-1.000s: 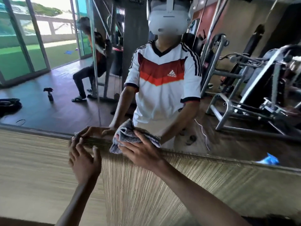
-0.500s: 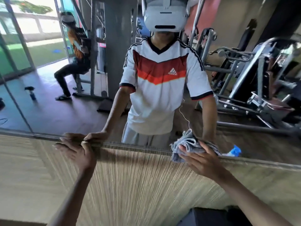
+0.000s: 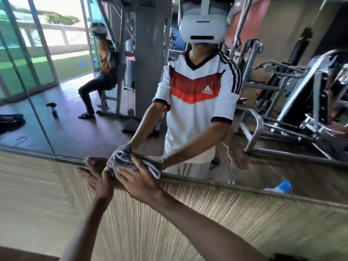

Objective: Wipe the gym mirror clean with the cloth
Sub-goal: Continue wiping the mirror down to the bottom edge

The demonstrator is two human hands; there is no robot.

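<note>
Grey crumpled cloth point(image 3: 130, 161) is lying against the large wall mirror's point(image 3: 278, 166) lower edge, left of centre; the right hand point(image 3: 140, 183) is pressing it with straight, spread fingers, the left hand point(image 3: 96, 178) resting open just beside it.

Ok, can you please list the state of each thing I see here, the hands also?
cloth: bunched, pressed on the mirror's lower edge.
mirror: upright; dirt too faint to judge.
right hand: fingers spread flat, pressing the cloth.
left hand: fingers straight, resting at the mirror's lower edge, holding nothing.
spray bottle: upright on the floor, seen in reflection.
</note>
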